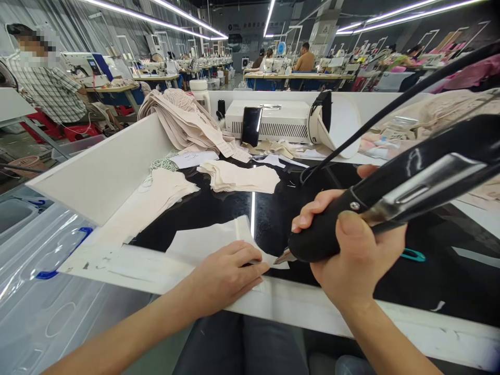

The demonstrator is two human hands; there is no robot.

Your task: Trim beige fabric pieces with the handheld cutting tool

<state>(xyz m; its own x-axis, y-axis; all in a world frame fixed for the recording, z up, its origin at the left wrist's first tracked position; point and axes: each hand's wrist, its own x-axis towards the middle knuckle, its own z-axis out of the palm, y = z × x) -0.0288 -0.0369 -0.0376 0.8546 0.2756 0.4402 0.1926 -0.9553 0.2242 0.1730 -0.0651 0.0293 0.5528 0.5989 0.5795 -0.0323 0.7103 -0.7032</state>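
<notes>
while left hand (230, 271) touches white piece (205, 242) | right hand (359, 260) grips black tool (390, 177)

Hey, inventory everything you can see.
Tabletop: one, black, foreground
Sheet: at least one, white, front edge
Fabric stacks: two, beige, centre-left
Fabric piles: two, beige, back corners
Box: one, white, back centre
Phone: one, black, before box
Bottle: one, cream, back left
Teal item: one, right
Scraps: several, pale, scattered
Bins: several, clear, left
Sewing machines: several, white, background
People: several, mixed clothing, background
Tool: one, mostly black, right
Left hand: one, on sheet
Right hand: one, around tool
</notes>
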